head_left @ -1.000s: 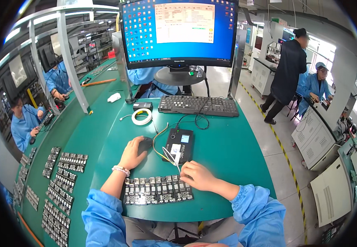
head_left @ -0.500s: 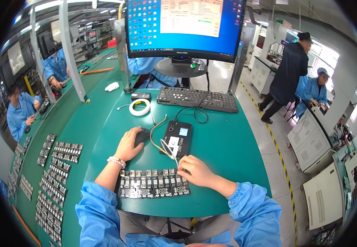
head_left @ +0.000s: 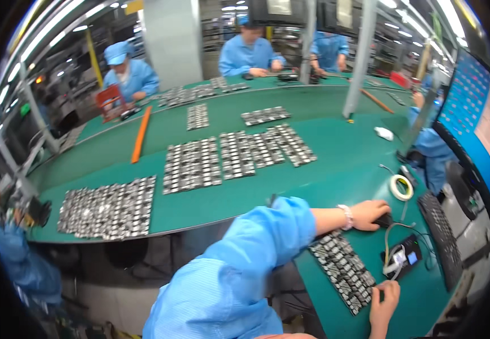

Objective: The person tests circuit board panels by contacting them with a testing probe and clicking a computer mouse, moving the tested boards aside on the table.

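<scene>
My left hand [head_left: 369, 215], with a bead bracelet at its wrist, lies over a black computer mouse [head_left: 386, 221], fingers curved on it. Just beyond the end of a panel of small circuit boards [head_left: 342, 271], my right hand [head_left: 386, 302] has its fingertips pinched at the edge of the boards. A thin white cable [head_left: 395, 275] runs into those fingers; its tip is hidden. This cable comes from a black handheld tester [head_left: 403, 257] with a small lit screen, lying flat on the green table beside the boards.
Several more circuit-board panels [head_left: 193, 164] lie in rows on the long green bench to the left. A keyboard [head_left: 440, 240], a roll of tape [head_left: 401, 188] and a monitor [head_left: 473, 135] stand at the right. An orange strip [head_left: 141, 134] and co-workers are across the bench.
The view has swung left, bringing the long bench of boards into sight. Both hands keep their places, left on the mouse and right at the panel's end.
</scene>
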The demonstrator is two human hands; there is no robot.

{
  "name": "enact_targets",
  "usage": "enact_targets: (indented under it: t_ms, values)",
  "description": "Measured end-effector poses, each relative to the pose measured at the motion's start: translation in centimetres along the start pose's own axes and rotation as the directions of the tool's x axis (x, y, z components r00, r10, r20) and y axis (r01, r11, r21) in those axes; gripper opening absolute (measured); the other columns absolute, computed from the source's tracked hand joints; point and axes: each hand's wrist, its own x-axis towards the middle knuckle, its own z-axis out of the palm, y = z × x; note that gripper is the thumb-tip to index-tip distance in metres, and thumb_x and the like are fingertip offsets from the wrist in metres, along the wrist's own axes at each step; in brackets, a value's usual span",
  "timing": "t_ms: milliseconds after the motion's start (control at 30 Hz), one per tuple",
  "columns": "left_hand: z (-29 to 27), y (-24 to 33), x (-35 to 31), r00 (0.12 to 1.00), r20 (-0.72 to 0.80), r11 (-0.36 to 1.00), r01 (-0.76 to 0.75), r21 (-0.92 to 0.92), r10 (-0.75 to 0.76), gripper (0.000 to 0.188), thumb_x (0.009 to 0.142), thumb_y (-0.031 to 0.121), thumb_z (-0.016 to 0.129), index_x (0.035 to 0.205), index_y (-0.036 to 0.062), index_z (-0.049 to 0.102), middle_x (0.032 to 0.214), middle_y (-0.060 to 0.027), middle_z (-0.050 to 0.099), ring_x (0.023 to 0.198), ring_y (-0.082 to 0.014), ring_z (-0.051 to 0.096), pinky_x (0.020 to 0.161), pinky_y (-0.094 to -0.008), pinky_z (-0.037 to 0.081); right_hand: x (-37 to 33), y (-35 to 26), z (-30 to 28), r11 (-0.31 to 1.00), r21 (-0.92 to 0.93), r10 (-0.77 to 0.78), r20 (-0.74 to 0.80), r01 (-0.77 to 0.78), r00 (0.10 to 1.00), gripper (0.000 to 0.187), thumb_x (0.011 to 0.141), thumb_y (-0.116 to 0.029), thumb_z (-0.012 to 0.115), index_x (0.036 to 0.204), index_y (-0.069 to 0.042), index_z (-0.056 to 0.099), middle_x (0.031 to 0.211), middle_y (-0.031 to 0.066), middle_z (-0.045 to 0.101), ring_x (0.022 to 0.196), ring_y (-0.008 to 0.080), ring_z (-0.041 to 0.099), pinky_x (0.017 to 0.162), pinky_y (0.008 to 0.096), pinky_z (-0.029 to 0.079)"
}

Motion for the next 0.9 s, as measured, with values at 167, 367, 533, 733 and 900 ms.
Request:
enact_targets:
  t_ms: [167, 367, 533, 733, 900]
  values:
    - [0.3, -1.1, -0.6, 0.999, -0.035, 0.999, 0.026, 0.031, -0.025, 0.059, 0.073, 0.018, 0.070, 0.127, 0.0056, 0.048, 0.128, -0.0181, 0.050, 0.112, -0.0375, 0.054, 0.096, -0.0462, 0.046, 0.6, 0.2, 0.5, 1.000, 0.001, 0.029, 0.068, -0.029, 0.997, 0.016, 0.080, -0.001, 0.064, 0.077, 0.001, 0.048, 0.088, 0.0135, 0.049, 0.090, 0.0312, 0.050, 0.081, 0.0413, 0.040]
    - [0.4, -1.0, -0.3, 0.999, -0.054, 0.998, 0.007, 0.066, -0.003, 0.059, 0.072, 0.020, 0.071, 0.125, 0.0074, 0.048, 0.125, -0.0156, 0.051, 0.108, -0.0355, 0.055, 0.091, -0.0449, 0.047, 0.8, 0.2, 0.3, 1.000, -0.021, 0.014, 0.084, -0.012, 0.996, 0.016, 0.081, -0.002, 0.063, 0.077, 0.002, 0.048, 0.087, 0.0133, 0.049, 0.090, 0.0310, 0.050, 0.081, 0.0407, 0.041]
    - [0.4, -1.1, -0.3, 0.999, -0.052, 0.996, 0.004, 0.091, 0.001, 0.058, 0.072, 0.020, 0.071, 0.125, 0.0086, 0.048, 0.123, -0.0145, 0.051, 0.107, -0.0341, 0.056, 0.090, -0.0446, 0.047, 0.8, -0.2, 0.4, 1.000, -0.016, 0.006, 0.066, -0.005, 0.998, 0.016, 0.082, -0.002, 0.064, 0.078, 0.002, 0.049, 0.087, 0.0134, 0.050, 0.090, 0.0309, 0.051, 0.080, 0.0404, 0.041]
    - [0.2, -1.4, -0.8, 0.999, -0.029, 0.997, 0.021, 0.081, -0.019, 0.057, 0.074, 0.020, 0.070, 0.125, 0.0073, 0.048, 0.125, -0.0158, 0.050, 0.109, -0.0352, 0.056, 0.091, -0.0455, 0.047, 0.9, -0.4, 0.7, 1.000, 0.010, 0.007, 0.051, -0.008, 0.999, 0.017, 0.080, -0.001, 0.065, 0.077, 0.002, 0.049, 0.087, 0.0132, 0.051, 0.089, 0.0304, 0.052, 0.080, 0.0400, 0.042]
    - [-0.3, -1.1, -0.8, 0.999, -0.036, 0.998, 0.025, 0.061, -0.023, 0.059, 0.074, 0.020, 0.070, 0.127, 0.0067, 0.047, 0.132, -0.0191, 0.047, 0.115, -0.0373, 0.053, 0.095, -0.0463, 0.047, 1.0, -0.6, 0.4, 1.000, -0.031, 0.002, 0.067, 0.000, 0.998, 0.016, 0.080, 0.000, 0.065, 0.078, 0.002, 0.049, 0.088, 0.0136, 0.052, 0.088, 0.0306, 0.052, 0.080, 0.0393, 0.042]
